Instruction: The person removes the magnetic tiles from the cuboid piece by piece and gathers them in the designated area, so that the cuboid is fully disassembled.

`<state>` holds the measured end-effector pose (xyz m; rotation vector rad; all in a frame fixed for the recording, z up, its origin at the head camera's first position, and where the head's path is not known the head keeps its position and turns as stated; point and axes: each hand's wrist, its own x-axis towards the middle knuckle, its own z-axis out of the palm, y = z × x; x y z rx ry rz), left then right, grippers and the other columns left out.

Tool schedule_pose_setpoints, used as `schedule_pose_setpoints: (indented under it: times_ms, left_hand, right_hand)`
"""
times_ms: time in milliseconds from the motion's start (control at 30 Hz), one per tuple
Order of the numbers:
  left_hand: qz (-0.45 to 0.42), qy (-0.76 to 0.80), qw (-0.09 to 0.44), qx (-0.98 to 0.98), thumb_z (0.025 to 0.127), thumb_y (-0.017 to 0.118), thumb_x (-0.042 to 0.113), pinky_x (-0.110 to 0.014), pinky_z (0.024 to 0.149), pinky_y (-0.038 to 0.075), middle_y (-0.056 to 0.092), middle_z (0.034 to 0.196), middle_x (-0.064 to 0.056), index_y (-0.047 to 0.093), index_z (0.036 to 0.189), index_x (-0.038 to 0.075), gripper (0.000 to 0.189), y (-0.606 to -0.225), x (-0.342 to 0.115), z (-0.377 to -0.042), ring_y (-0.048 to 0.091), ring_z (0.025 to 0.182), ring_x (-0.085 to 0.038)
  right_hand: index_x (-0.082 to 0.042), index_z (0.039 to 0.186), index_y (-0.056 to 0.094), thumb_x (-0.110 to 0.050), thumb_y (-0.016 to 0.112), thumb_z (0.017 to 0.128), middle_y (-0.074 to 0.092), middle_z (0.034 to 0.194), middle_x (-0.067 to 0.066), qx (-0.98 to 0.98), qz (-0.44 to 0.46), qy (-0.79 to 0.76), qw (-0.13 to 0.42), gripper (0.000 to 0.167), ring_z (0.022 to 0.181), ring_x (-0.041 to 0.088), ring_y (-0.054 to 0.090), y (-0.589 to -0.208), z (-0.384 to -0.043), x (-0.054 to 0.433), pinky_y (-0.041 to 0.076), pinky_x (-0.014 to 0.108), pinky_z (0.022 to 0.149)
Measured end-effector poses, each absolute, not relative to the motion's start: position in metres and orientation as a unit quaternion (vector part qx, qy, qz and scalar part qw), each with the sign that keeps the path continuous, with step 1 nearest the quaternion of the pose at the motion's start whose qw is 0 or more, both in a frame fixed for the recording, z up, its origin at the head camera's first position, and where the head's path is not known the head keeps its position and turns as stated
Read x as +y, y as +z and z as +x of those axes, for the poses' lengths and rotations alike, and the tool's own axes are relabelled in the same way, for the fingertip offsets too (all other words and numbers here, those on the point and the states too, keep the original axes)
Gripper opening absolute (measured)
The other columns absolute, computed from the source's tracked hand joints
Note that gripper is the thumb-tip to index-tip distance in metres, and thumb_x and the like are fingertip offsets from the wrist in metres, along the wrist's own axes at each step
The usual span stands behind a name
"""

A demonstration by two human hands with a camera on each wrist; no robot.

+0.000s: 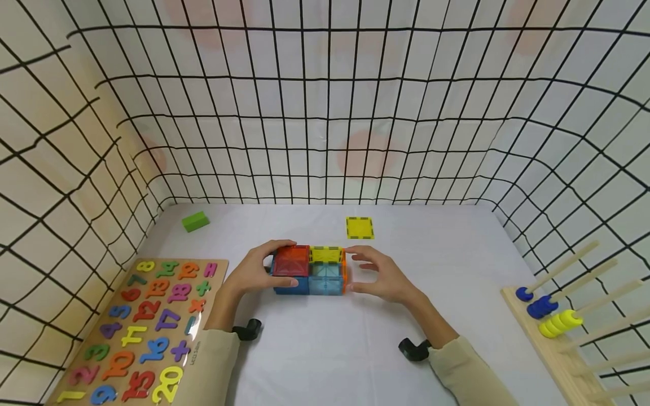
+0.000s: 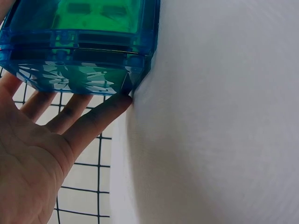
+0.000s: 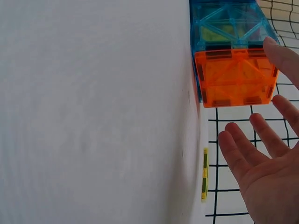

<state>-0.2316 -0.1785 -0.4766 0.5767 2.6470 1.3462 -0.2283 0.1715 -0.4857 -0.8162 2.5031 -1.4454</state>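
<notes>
A box-like build of translucent magnetic tiles (image 1: 326,283) stands on the white table between both hands. A red tile (image 1: 291,260) covers its left part, a yellow tile (image 1: 326,255) stands at the back of the right part, and an orange tile (image 1: 345,274) closes the right end. My left hand (image 1: 250,272) holds the left end, thumb along the front and fingers at the back. At the other end my right hand (image 1: 382,277) is spread with loosely extended fingers, its thumb by the orange tile (image 3: 237,77); whether it touches is unclear.
A loose yellow square tile (image 1: 360,228) lies behind the build. The green block (image 1: 195,221) is at the back left, a wooden number board (image 1: 136,332) at the left. On the right stands a peg counter (image 1: 548,344) with blue and yellow beads. Black wire mesh (image 1: 329,118) surrounds the table.
</notes>
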Motion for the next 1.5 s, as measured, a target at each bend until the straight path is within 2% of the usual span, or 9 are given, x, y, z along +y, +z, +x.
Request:
schedule_pose_setpoints:
  times_ms: [233, 533, 667, 800, 900, 1033, 1133, 1300, 1500]
  left_hand:
    - [0.192, 0.445, 0.057, 0.873, 0.075, 0.091, 0.043, -0.060, 0.107, 0.050, 0.052, 0.155, -0.001, 0.053, 0.149, 0.033, 0.084, -0.478, -0.177, -0.232, 0.047, 0.140, -0.035]
    - [0.194, 0.443, 0.061, 0.873, 0.074, 0.091, 0.044, -0.060, 0.108, 0.049, 0.052, 0.154, -0.001, 0.052, 0.148, 0.036, 0.084, -0.478, -0.173, -0.233, 0.047, 0.141, -0.034]
    - [0.192, 0.441, 0.059, 0.875, 0.074, 0.091, 0.045, -0.061, 0.109, 0.049, 0.052, 0.154, -0.001, 0.052, 0.148, 0.035, 0.084, -0.478, -0.175, -0.231, 0.048, 0.140, -0.034]
    - [0.188, 0.439, 0.049, 0.877, 0.074, 0.091, 0.044, -0.062, 0.107, 0.049, 0.053, 0.153, -0.002, 0.053, 0.149, 0.029, 0.085, -0.477, -0.184, -0.226, 0.049, 0.139, -0.035]
    - [0.188, 0.441, 0.046, 0.876, 0.074, 0.091, 0.044, -0.061, 0.106, 0.050, 0.054, 0.152, -0.001, 0.053, 0.148, 0.030, 0.084, -0.478, -0.187, -0.226, 0.050, 0.138, -0.035]
    - [0.192, 0.443, 0.045, 0.875, 0.073, 0.091, 0.044, -0.060, 0.105, 0.051, 0.055, 0.152, -0.001, 0.054, 0.147, 0.033, 0.083, -0.478, -0.183, -0.229, 0.050, 0.138, -0.034]
    - [0.193, 0.441, 0.045, 0.875, 0.074, 0.091, 0.043, -0.060, 0.105, 0.052, 0.055, 0.152, -0.002, 0.054, 0.148, 0.030, 0.084, -0.477, -0.182, -0.228, 0.050, 0.138, -0.035]
    - [0.195, 0.450, 0.052, 0.870, 0.074, 0.091, 0.042, -0.059, 0.103, 0.053, 0.054, 0.153, -0.002, 0.053, 0.148, 0.030, 0.084, -0.475, -0.180, -0.228, 0.049, 0.138, -0.035]
    - [0.196, 0.451, 0.058, 0.869, 0.074, 0.091, 0.042, -0.059, 0.103, 0.053, 0.054, 0.153, -0.002, 0.053, 0.148, 0.030, 0.084, -0.475, -0.178, -0.229, 0.049, 0.138, -0.035]
  right_hand:
    - [-0.017, 0.151, 0.049, -0.021, 0.088, 0.083, 0.050, 0.156, 0.005, 0.819, -0.292, -0.489, 0.070, 0.078, 0.139, 0.036, 0.051, -0.487, -0.227, 0.166, 0.049, 0.057, 0.110]
    - [-0.014, 0.152, 0.048, -0.022, 0.088, 0.083, 0.050, 0.157, 0.003, 0.827, -0.292, -0.476, 0.067, 0.081, 0.144, 0.028, 0.047, -0.492, -0.228, 0.166, 0.047, 0.050, 0.114]
    - [-0.012, 0.151, 0.050, -0.021, 0.089, 0.082, 0.052, 0.155, 0.005, 0.823, -0.291, -0.484, 0.058, 0.080, 0.143, 0.030, 0.048, -0.491, -0.228, 0.163, 0.046, 0.053, 0.113]
    - [-0.015, 0.149, 0.053, -0.023, 0.090, 0.080, 0.054, 0.152, 0.004, 0.819, -0.290, -0.491, 0.062, 0.079, 0.141, 0.029, 0.051, -0.492, -0.230, 0.155, 0.047, 0.052, 0.113]
    - [-0.016, 0.148, 0.054, -0.025, 0.091, 0.079, 0.055, 0.150, 0.000, 0.821, -0.285, -0.490, 0.063, 0.078, 0.139, 0.026, 0.053, -0.493, -0.230, 0.153, 0.047, 0.049, 0.114]
    - [-0.015, 0.145, 0.056, -0.024, 0.093, 0.078, 0.058, 0.147, 0.004, 0.824, -0.276, -0.493, 0.048, 0.077, 0.134, 0.028, 0.057, -0.493, -0.230, 0.156, 0.048, 0.049, 0.113]
    - [-0.015, 0.143, 0.056, -0.025, 0.093, 0.077, 0.058, 0.146, 0.006, 0.827, -0.263, -0.496, 0.039, 0.077, 0.131, 0.029, 0.059, -0.494, -0.229, 0.157, 0.049, 0.050, 0.112]
    - [-0.011, 0.141, 0.056, -0.022, 0.094, 0.075, 0.059, 0.142, 0.010, 0.826, -0.233, -0.511, 0.046, 0.077, 0.125, 0.032, 0.063, -0.494, -0.227, 0.159, 0.055, 0.051, 0.104]
    - [-0.011, 0.138, 0.058, -0.011, 0.089, 0.078, 0.061, 0.134, 0.011, 0.824, -0.217, -0.521, 0.046, 0.068, 0.116, 0.032, 0.066, -0.494, -0.227, 0.162, 0.063, 0.042, 0.089]
